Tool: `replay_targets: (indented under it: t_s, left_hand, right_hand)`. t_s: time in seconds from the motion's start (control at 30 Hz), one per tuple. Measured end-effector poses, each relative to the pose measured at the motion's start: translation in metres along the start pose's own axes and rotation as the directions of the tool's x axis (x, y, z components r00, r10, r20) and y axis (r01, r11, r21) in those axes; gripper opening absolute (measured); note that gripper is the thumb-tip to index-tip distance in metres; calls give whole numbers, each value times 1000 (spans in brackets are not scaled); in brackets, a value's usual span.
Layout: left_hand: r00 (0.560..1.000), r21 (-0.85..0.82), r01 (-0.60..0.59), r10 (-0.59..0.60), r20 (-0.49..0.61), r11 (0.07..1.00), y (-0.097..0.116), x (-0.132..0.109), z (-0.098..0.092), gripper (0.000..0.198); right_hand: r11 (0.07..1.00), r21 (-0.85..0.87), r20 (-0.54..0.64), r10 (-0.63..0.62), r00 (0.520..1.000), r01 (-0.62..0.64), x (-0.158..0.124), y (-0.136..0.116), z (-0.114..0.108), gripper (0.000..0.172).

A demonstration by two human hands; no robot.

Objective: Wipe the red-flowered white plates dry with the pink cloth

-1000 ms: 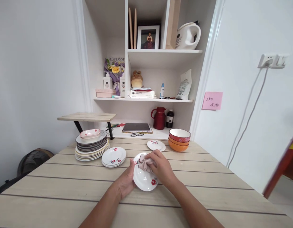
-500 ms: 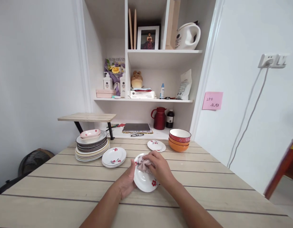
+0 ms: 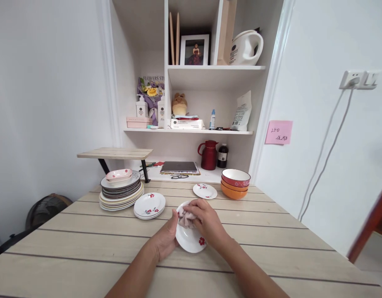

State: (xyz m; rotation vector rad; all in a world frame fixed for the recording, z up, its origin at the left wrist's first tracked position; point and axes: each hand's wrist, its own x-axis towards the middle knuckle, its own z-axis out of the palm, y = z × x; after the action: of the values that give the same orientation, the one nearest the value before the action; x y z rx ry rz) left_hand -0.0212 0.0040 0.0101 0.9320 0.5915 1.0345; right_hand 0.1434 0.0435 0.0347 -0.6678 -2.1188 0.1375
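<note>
A small white plate [image 3: 190, 242] with red flowers is tilted toward me over the table. My left hand [image 3: 166, 239] grips its left edge, thumb on the rim and the other fingers hidden underneath. Bunched in my right hand [image 3: 208, 219] is a pale pinkish cloth [image 3: 186, 219], pressed against the upper part of the plate's face. Left of my hands lies a short stack of matching flowered plates [image 3: 150, 204]. Another flowered plate [image 3: 205, 191] rests on the table beyond my right hand.
At the left stands a tall stack of plates [image 3: 121, 199] with a pink dish [image 3: 119, 174] on top, beside a small raised stand [image 3: 116, 153]. Red and orange bowls [image 3: 235, 186] are stacked at the back right. Behind them are a red jug [image 3: 208, 155], a dark bottle [image 3: 222, 156] and a laptop [image 3: 179, 166].
My right hand and the cloth have shifted slightly down on the plate's face. My left hand keeps its hold on the rim. The whole view has moved a little.
</note>
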Motion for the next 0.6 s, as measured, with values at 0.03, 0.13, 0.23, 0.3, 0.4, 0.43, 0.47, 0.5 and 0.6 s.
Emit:
replay_targets:
  t_s: [0.03, 0.13, 0.23, 0.3, 0.4, 0.43, 0.47, 0.5, 0.6]
  left_hand:
    - [1000, 5, -4, 4, -2, 1000, 0, 0, 0, 73]
    - [1000, 19, -11, 11, -15, 1000, -1, 0, 0, 73]
    - [1000, 27, -9, 9, -6, 1000, -1, 0, -1, 74]
    - [1000, 21, -12, 12, 14, 1000, -1, 0, -1, 75]
    - [999, 6, -18, 18, 37, 1000, -1, 0, -1, 76]
    - [999, 4, -22, 21, 40, 1000, -1, 0, 0, 76]
    - [999, 2, -25, 25, 41, 1000, -1, 0, 0, 77]
    - [999, 0, -29, 29, 41, 1000, -1, 0, 0, 77]
    - [998, -7, -36, 36, 44, 999, -1, 0, 1, 77]
  right_hand:
    - [1000, -3, 0, -10, 1000, 10, 0, 0, 0, 52]
    - [1000, -19, 0, -21, 1000, 21, 0, -1, 0, 52]
    - [999, -35, 9, -33, 999, 34, 0, -1, 0, 50]
    - [998, -37, 8, -56, 998, 56, 1, -1, 0, 51]
    - [995, -33, 11, -93, 996, 94, 1, -2, 1, 52]
    - [994, -32, 15, -102, 995, 102, 1, -2, 1, 53]
    - [994, -31, 20, -107, 994, 107, 1, -3, 1, 53]
    - [994, -29, 25, -108, 994, 108, 1, -3, 1, 53]
    - [994, -23, 29, -102, 994, 102, 1, -3, 0, 53]
